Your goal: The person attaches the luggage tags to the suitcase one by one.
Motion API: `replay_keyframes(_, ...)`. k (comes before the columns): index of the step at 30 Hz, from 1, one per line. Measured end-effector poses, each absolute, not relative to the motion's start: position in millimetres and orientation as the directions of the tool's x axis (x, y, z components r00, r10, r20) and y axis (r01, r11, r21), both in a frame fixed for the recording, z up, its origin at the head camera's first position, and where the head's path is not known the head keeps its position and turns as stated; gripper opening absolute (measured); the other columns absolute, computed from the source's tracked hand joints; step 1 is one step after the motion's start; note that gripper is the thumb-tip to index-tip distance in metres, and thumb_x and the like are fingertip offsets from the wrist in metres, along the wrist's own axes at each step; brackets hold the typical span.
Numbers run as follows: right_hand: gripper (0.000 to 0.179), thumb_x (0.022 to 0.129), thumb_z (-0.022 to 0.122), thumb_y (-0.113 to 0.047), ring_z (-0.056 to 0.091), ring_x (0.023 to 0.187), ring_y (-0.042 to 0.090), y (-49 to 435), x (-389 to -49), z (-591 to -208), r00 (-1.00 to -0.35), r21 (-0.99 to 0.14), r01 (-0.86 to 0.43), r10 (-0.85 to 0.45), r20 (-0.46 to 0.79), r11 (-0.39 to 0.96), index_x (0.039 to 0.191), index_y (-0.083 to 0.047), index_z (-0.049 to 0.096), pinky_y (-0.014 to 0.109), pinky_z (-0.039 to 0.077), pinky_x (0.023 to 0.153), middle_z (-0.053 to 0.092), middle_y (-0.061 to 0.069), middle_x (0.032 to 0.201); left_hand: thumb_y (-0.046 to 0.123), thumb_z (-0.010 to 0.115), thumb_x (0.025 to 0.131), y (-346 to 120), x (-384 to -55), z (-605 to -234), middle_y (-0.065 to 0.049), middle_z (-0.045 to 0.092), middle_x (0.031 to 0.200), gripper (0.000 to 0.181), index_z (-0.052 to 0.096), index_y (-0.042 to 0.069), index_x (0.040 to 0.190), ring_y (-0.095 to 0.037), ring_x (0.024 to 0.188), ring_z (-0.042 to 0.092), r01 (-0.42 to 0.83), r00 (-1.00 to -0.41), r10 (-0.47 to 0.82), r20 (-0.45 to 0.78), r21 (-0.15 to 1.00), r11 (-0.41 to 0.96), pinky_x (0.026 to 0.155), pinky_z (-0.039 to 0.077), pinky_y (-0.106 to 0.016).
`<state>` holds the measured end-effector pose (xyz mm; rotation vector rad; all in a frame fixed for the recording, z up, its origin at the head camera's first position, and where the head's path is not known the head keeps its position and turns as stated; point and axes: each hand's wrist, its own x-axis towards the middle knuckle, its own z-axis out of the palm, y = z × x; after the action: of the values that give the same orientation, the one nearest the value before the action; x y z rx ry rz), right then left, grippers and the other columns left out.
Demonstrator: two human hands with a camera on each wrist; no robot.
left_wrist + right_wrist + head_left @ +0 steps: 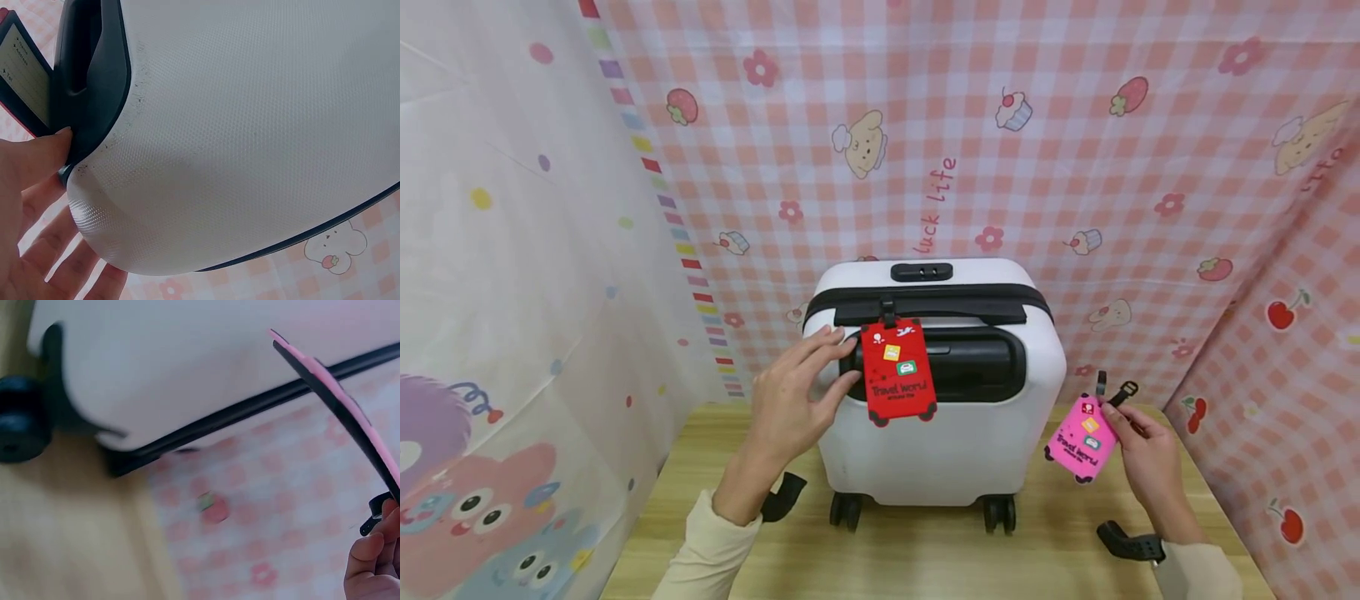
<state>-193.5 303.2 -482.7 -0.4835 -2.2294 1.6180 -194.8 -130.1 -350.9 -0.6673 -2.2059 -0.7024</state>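
Note:
A white suitcase [925, 458] stands upright on its wheels. From its black top handle [958, 310] hangs a red luggage tag [898, 375], over the dark recess in the suitcase's face. My left hand [793, 387] is at the suitcase's left upper side, just beside the red tag. In the left wrist view its thumb [40, 153] touches the black recess edge and its fingers spread around the white corner. My right hand [1153, 454] pinches a pink luggage tag [1084, 437] near its strap end, to the right of the suitcase. The tag's black strap [1123, 392] is unfastened, with its buckle sticking up.
Wooden table boards [925, 558] lie under the suitcase. A pink checked cloth [1037, 167] hangs behind it, and a white patterned cloth [535, 250] at the left. Black bands [1126, 543] with curved pieces are on both wrists.

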Motion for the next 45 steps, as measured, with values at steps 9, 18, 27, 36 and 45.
replay_keyframes(9, 0.020, 0.093, 0.067, -0.007, 0.067, 0.081, 0.006, 285, -189, -423, -0.896, -0.928, -0.333, 0.364, 0.256, -0.167, 0.108, 0.006, 0.072, 0.015, 0.054, 0.067, 0.075, -0.003, 0.097, 0.022, 0.079, 0.084, -131, -195, -350, -0.006, 0.069, 0.125, 0.036, 0.073, 0.011, 0.118, -0.024, 0.120, 0.063, 0.642, -0.606, 0.250, 0.755, 0.280, 0.714, 0.081, 0.057, -0.044)
replay_keyframes(18, 0.016, 0.095, 0.057, 0.005, 0.068, 0.084, 0.013, 272, -178, -382, -0.856, -0.838, -0.509, 0.223, 0.467, -0.197, 0.103, 0.014, 0.069, 0.019, 0.056, 0.069, 0.075, 0.006, 0.105, 0.022, 0.080, 0.084, -130, -195, -349, -0.006, 0.069, 0.124, 0.036, 0.073, 0.011, 0.117, -0.024, 0.119, 0.063, 0.646, -0.601, 0.258, 0.757, 0.269, 0.714, 0.078, 0.058, -0.043)
replay_keyframes(27, 0.025, 0.096, 0.048, 0.015, 0.068, 0.092, 0.015, 247, -175, -358, -0.813, -0.767, -0.553, 0.011, 0.582, -0.324, 0.108, 0.012, 0.069, 0.022, 0.057, 0.077, 0.073, 0.009, 0.110, 0.023, 0.080, 0.084, -130, -195, -349, -0.006, 0.070, 0.123, 0.036, 0.074, 0.011, 0.117, -0.025, 0.118, 0.064, 0.641, -0.599, 0.260, 0.758, 0.259, 0.723, 0.073, 0.058, -0.042)
replay_keyframes(36, 0.020, 0.094, 0.056, 0.010, 0.063, 0.082, 0.011, 221, -179, -337, -0.794, -0.805, -0.592, -0.139, 0.592, -0.043, 0.107, 0.008, 0.071, 0.018, 0.054, 0.068, 0.073, 0.001, 0.100, 0.024, 0.080, 0.084, -130, -194, -349, -0.006, 0.069, 0.124, 0.036, 0.074, 0.011, 0.117, -0.025, 0.119, 0.064, 0.641, -0.605, 0.265, 0.751, 0.262, 0.721, 0.078, 0.058, -0.043)
replay_keyframes(45, 0.017, 0.093, 0.061, 0.007, 0.061, 0.075, 0.015, 202, -186, -318, -0.799, -0.805, -0.579, -0.286, 0.529, 0.126, 0.103, 0.002, 0.075, 0.023, 0.052, 0.060, 0.074, 0.002, 0.099, 0.023, 0.080, 0.084, -130, -194, -347, -0.006, 0.069, 0.124, 0.036, 0.073, 0.010, 0.117, -0.025, 0.118, 0.064, 0.636, -0.612, 0.268, 0.744, 0.262, 0.726, 0.079, 0.058, -0.044)
